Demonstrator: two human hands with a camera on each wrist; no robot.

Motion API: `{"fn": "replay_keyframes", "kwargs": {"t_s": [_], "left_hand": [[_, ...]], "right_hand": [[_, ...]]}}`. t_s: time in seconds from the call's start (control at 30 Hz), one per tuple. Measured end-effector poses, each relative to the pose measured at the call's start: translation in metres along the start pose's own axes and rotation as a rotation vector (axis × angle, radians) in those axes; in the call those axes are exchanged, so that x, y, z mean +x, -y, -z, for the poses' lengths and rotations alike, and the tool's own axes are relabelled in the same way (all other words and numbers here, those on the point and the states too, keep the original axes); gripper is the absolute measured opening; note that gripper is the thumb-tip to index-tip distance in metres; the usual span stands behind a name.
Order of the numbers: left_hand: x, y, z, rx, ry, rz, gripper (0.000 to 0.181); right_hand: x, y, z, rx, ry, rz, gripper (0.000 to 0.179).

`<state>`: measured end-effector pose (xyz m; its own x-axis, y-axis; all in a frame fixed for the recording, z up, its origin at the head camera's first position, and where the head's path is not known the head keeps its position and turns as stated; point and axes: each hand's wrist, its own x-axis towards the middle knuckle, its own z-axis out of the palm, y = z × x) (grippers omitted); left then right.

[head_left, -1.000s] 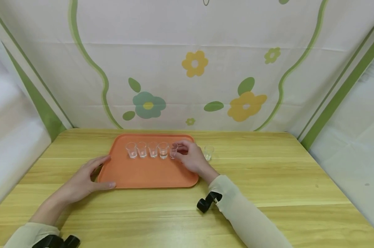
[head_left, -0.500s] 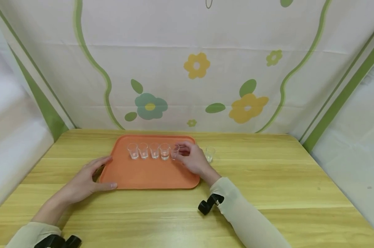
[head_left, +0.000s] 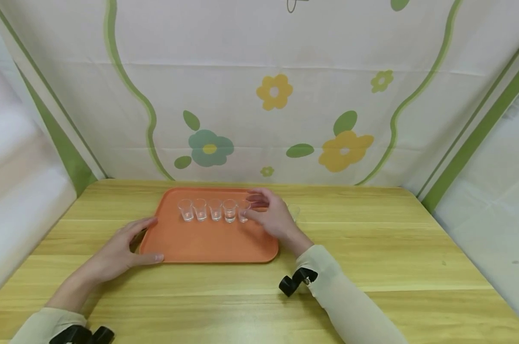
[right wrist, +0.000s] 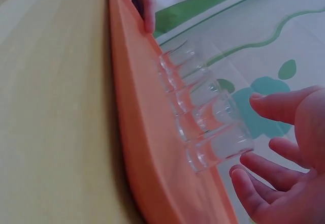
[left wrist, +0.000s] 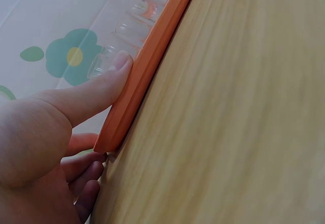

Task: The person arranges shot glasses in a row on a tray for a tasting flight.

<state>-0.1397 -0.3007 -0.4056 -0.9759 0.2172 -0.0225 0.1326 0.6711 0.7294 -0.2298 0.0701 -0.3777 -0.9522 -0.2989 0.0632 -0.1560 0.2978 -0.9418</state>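
Several small clear shot glasses [head_left: 215, 210] stand upright in a row on an orange tray [head_left: 208, 243]. My right hand [head_left: 274, 217] is beside the rightmost shot glass [head_left: 243, 211], thumb and fingers spread. In the right wrist view, a gap shows between the thumb and that glass [right wrist: 221, 145], with fingertips close to its rim. My left hand [head_left: 117, 251] holds the tray's near left corner, thumb on the front rim and fingers along the left side. Another shot glass [head_left: 296, 211] stands on the table right of the tray, mostly hidden behind my right hand.
The wooden table [head_left: 371, 258] extends around the tray. Behind it hangs a white cloth [head_left: 225, 95] with flower prints, and more cloth closes off both sides. A black wrist camera [head_left: 298, 281] sits on the right sleeve.
My right thumb and fingers have opened away from the rightmost glass, and the hand has shifted slightly right. The glass stays in the row. My left hand keeps its place on the tray.
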Motion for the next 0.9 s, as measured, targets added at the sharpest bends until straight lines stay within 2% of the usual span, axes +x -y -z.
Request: {"fn": "replay_keyframes", "kwargs": {"t_s": [0.43, 0.67, 0.9], "left_hand": [[-0.001, 0.002, 0.001, -0.001, -0.007, -0.010, 0.098], [-0.002, 0.002, 0.001, 0.000, 0.000, -0.002, 0.098], [-0.001, 0.002, 0.002, -0.002, -0.010, -0.010, 0.099]], "right_hand": [[-0.001, 0.024, 0.034, 0.043, 0.012, 0.156, 0.055], [-0.003, 0.024, 0.062, 0.051, 0.018, 0.156, 0.055], [-0.001, 0.010, 0.089, 0.053, 0.034, 0.150, 0.056]]}}
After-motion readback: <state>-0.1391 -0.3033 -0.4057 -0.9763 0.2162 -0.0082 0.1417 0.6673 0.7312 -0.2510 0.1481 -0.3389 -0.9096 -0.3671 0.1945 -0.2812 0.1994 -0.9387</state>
